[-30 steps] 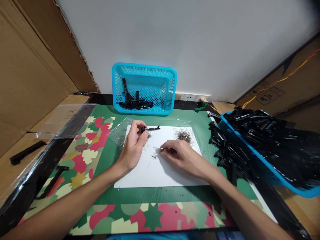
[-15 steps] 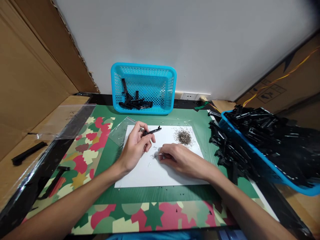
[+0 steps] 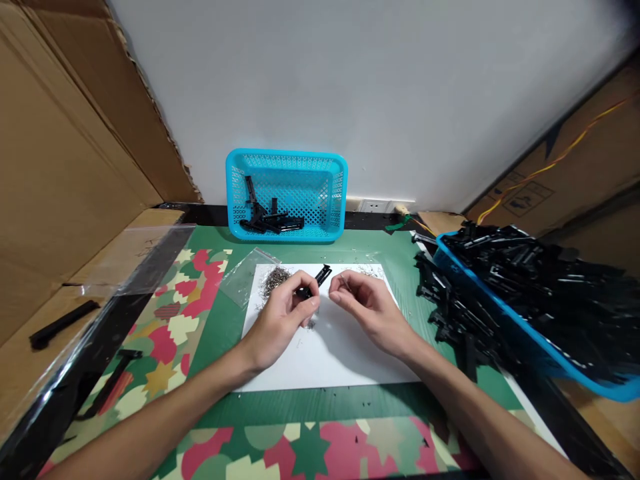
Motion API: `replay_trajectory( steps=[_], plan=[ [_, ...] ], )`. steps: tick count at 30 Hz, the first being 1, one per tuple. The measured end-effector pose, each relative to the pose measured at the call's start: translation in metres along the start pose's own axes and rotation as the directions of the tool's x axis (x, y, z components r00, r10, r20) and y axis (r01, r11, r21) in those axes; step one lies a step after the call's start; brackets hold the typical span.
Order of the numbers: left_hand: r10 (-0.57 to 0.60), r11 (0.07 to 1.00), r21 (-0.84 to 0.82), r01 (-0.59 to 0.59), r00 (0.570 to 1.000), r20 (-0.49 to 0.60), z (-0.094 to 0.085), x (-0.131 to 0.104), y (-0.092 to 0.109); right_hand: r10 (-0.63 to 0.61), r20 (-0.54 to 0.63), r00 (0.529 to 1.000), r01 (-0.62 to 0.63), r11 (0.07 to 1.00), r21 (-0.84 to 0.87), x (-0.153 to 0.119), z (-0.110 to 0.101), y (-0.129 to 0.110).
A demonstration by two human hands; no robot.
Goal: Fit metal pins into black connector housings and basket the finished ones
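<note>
My left hand (image 3: 285, 313) is closed around a slim black plastic part (image 3: 323, 275), whose far end sticks out up and to the right past my fingers. Facing it a short gap away, my right hand (image 3: 367, 300) is raised in a pinch. A thin metallic piece (image 3: 345, 284) shows at its fingertips, too small to name. Both hands are over a white sheet (image 3: 340, 363). Beyond my left hand lies a pile of tiny metal pieces (image 3: 274, 280); more metal pieces (image 3: 373, 271) show behind my right hand. A few lie under my left fingers.
A blue basket (image 3: 286, 153) holding several black parts stands against the wall. On the right, a larger blue bin (image 3: 545, 357) is heaped with black parts (image 3: 505, 260), more piled beside it (image 3: 450, 313). A clear plastic bag (image 3: 245, 273) lies left of the sheet.
My right hand has risen from the loose pieces on the sheet toward the black part. My left hand has shifted slightly, tilting the part more upright. The view has tipped up a little.
</note>
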State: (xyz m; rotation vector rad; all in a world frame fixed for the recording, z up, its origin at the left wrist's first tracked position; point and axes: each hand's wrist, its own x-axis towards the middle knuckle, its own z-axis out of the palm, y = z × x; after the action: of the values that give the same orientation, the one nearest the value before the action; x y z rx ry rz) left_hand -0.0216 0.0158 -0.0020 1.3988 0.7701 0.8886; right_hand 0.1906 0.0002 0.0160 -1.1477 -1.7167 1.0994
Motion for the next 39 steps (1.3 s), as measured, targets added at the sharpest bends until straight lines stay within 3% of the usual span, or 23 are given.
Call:
replay_trajectory(
  steps=[3, 6, 8, 12, 16, 22, 26, 31, 35, 39],
  plan=[
    [0.022, 1.000, 0.007, -0.021, 0.997, -0.074, -0.001, 0.001, -0.003, 0.028, 0.189, 0.982, 0.011, 0.980, -0.201, -0.001, -0.006, -0.003],
    [0.041, 0.998, 0.048, -0.035, 0.988, -0.149, -0.004, 0.003, -0.005, 0.018, 0.327, 0.945, 0.078, 0.958, -0.276, 0.000, -0.016, -0.005],
    [0.055, 0.995, 0.091, -0.039, 0.982, -0.181, -0.005, 0.004, -0.006, 0.009, 0.303, 0.953, 0.086, 0.950, -0.299, 0.001, -0.025, -0.003],
    [0.072, 0.989, 0.138, -0.047, 0.980, -0.185, -0.004, 0.002, -0.006, 0.039, 0.148, 0.988, 0.033, 0.890, -0.455, 0.003, -0.048, 0.003],
    [0.046, 0.988, 0.155, -0.023, 0.988, -0.147, -0.002, -0.001, -0.004, 0.079, 0.194, 0.978, 0.038, 0.844, -0.534, 0.000, -0.061, 0.006],
    [0.028, 0.984, 0.180, -0.005, 0.992, -0.125, 0.000, -0.003, -0.004, 0.054, 0.195, 0.979, 0.043, 0.887, -0.460, -0.002, -0.054, 0.010],
    [0.032, 0.977, 0.211, -0.007, 0.993, -0.114, 0.001, -0.004, -0.001, 0.081, 0.225, 0.971, 0.043, 0.866, -0.498, -0.001, -0.051, 0.016],
    [0.095, 0.942, 0.328, -0.068, 0.993, -0.067, 0.001, -0.004, 0.001, 0.056, 0.222, 0.973, 0.070, 0.849, -0.523, -0.002, -0.046, 0.003],
    [0.124, 0.905, 0.408, -0.120, 0.992, 0.015, 0.002, -0.004, 0.000, -0.007, 0.185, 0.983, 0.082, 0.914, -0.397, -0.003, -0.037, -0.010],
    [0.131, 0.882, 0.450, -0.141, 0.990, 0.054, 0.003, -0.005, -0.001, -0.043, 0.144, 0.989, 0.076, 0.970, -0.231, -0.005, -0.025, -0.009]
  ],
)
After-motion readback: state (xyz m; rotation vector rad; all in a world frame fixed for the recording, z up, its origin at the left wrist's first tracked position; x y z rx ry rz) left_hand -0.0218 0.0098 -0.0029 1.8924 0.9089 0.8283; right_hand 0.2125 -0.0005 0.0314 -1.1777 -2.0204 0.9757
